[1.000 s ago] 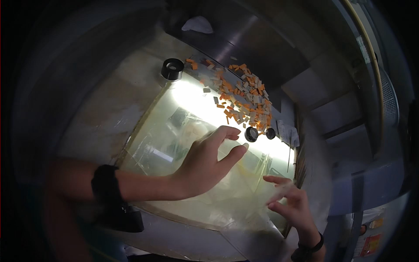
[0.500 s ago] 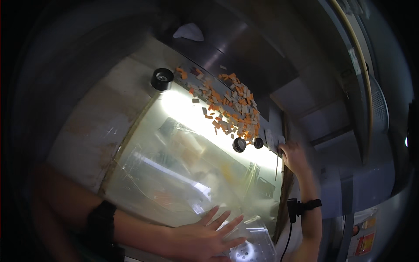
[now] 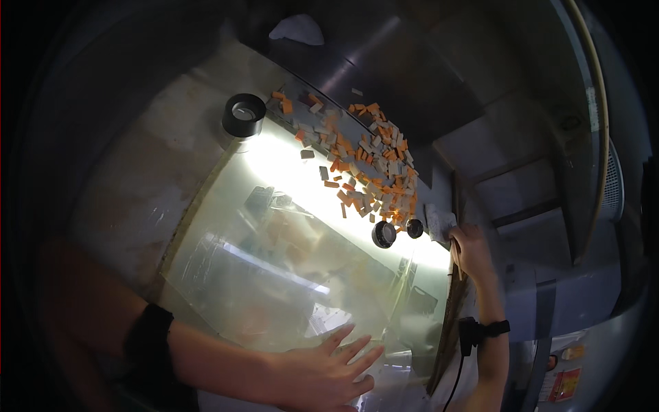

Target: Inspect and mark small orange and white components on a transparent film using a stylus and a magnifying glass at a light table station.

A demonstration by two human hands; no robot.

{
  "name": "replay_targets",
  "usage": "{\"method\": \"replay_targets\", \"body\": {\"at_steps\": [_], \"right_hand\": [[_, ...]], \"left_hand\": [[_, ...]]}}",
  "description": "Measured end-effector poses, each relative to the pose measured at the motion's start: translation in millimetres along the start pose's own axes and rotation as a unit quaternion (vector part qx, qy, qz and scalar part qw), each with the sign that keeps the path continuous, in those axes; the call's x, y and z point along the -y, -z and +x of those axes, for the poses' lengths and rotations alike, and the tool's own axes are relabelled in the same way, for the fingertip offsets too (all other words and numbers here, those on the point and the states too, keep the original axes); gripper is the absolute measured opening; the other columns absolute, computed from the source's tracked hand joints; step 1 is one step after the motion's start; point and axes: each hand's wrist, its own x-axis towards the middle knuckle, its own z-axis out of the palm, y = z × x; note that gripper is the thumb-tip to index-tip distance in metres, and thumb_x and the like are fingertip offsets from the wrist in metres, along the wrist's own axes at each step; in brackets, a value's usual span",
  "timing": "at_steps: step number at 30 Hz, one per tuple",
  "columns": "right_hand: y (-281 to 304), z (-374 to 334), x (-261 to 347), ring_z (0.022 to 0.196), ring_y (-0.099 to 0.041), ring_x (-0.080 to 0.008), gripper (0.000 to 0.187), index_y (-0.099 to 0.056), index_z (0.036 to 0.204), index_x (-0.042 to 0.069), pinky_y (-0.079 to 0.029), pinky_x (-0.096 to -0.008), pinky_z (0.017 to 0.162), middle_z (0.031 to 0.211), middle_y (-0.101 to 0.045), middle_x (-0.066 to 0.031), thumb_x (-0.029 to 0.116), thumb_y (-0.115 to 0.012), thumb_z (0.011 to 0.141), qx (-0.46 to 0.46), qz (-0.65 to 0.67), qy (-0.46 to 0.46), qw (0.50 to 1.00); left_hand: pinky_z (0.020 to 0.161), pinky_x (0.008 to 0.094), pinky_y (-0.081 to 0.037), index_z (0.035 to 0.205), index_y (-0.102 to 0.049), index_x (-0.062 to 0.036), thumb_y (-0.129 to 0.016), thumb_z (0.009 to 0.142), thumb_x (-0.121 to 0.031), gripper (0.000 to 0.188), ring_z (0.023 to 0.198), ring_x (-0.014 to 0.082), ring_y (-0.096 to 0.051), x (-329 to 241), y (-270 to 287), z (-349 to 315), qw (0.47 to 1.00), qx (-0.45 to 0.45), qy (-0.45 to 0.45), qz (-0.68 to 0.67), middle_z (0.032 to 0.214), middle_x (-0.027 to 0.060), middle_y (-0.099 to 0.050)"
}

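My left hand (image 3: 326,374) lies flat with its fingers spread on the near edge of a clear sheet (image 3: 274,275), which covers a lit table top. My right hand (image 3: 472,251) is at the table's right edge, fingers curled against a white crumpled wad (image 3: 439,223) and the wooden frame strip (image 3: 454,275). Whether it grips either one is unclear. A black band with a cord is on my right wrist, and a dark band on my left forearm.
Several small orange and white blocks (image 3: 371,165) lie scattered over the far right of the lit top. A large black ring (image 3: 243,115) stands at the far left corner, with two small black rings (image 3: 384,234) (image 3: 414,228) near my right hand. Grey metal surfaces surround the table.
My left hand has slid from the middle of the sheet down to its near edge. My right hand has moved from the near right corner up to the wad at the right edge.
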Motion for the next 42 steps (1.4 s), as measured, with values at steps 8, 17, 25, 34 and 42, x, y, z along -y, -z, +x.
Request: {"method": "replay_targets", "body": {"at_steps": [8,17,25,34,42], "right_hand": [[23,29,107,0.085,-0.056,-0.0185,0.023,-0.047,0.098,-0.008,-0.039,-0.0299,0.081,0.092,-0.056,-0.0148,0.0,-0.043,0.077,-0.212,0.581,-0.179,0.765],[-11,53,122,0.08,-0.053,-0.0195,0.021,-0.059,0.084,0.003,-0.037,-0.0295,0.072,0.084,-0.06,-0.0069,-0.008,-0.058,0.065,-0.349,0.37,-0.128,0.851],[-20,51,118,0.065,-0.047,-0.0171,0.012,-0.059,0.071,0.006,-0.033,-0.0284,0.061,0.066,-0.055,-0.0023,0.003,-0.068,0.064,-0.381,0.353,-0.168,0.838],[-18,52,119,0.062,-0.046,-0.0165,0.01,-0.058,0.067,0.007,-0.03,-0.0286,0.059,0.062,-0.052,-0.0013,0.007,-0.068,0.065,-0.373,0.336,-0.162,0.849],[-19,52,119,0.062,-0.046,-0.0167,0.01,-0.059,0.067,0.007,-0.03,-0.0287,0.06,0.062,-0.052,-0.0014,0.007,-0.068,0.065,-0.369,0.34,-0.16,0.85]], "left_hand": [[0.098,0.0492,-0.023,0.099,-0.052,0.0021,-0.05,0.078,-0.036,0.044,0.115,0.0372,-0.036,18,1,10,0.999,-0.033,0.026,-0.033,0.118,0.0281,-0.04],[0.097,0.0453,-0.027,0.102,-0.05,0.0018,-0.055,0.073,-0.032,0.045,0.108,0.0349,-0.043,22,7,14,0.998,-0.056,0.008,-0.014,0.113,0.0259,-0.046],[0.1,0.0429,-0.025,0.117,-0.039,0.003,-0.058,0.073,-0.03,0.059,0.116,0.0344,-0.037,25,17,18,0.985,0.016,0.006,-0.17,0.121,0.0249,-0.04],[0.101,0.041,-0.024,0.116,-0.042,0.0018,-0.061,0.068,-0.035,0.063,0.119,0.0346,-0.033,25,20,21,0.976,0.051,-0.021,-0.212,0.128,0.0236,-0.034],[0.101,0.0404,-0.023,0.115,-0.044,0.0017,-0.06,0.067,-0.04,0.066,0.121,0.0345,-0.031,26,19,21,0.977,0.074,-0.033,-0.197,0.13,0.0233,-0.03]]}}
